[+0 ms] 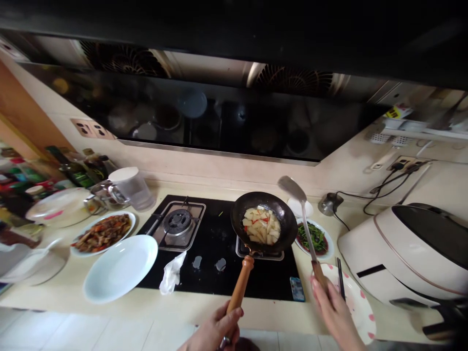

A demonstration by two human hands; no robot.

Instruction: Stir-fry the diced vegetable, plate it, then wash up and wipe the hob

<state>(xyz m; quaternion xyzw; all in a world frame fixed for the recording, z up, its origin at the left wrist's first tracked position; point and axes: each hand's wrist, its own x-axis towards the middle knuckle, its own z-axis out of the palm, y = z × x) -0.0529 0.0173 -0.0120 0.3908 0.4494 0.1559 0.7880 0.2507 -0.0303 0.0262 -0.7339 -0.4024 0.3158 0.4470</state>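
My left hand (223,324) is wrapped round the wooden handle of a dark wok (288,222) over the right burner. Pale sliced pieces with bits of red (261,225) lie in the wok. In my right hand (331,302) is a spatula (309,229) by its wooden grip, its metal head raised to the right of the wok and apart from it. Behind the spatula's shaft sits a plate of cooked greens (312,237). Below that hand lies a white plate with pink dots (361,304), and dark chopsticks (340,278) rest across it.
An empty pale plate (119,270) overlaps the stove's left edge, beside a dish of cooked food (104,233). Crumpled white tissue (172,274) lies on the black stove (215,224). A white rice cooker (380,243) stands right. Bottles (75,168) crowd the left; a range hood (219,117) hangs above.
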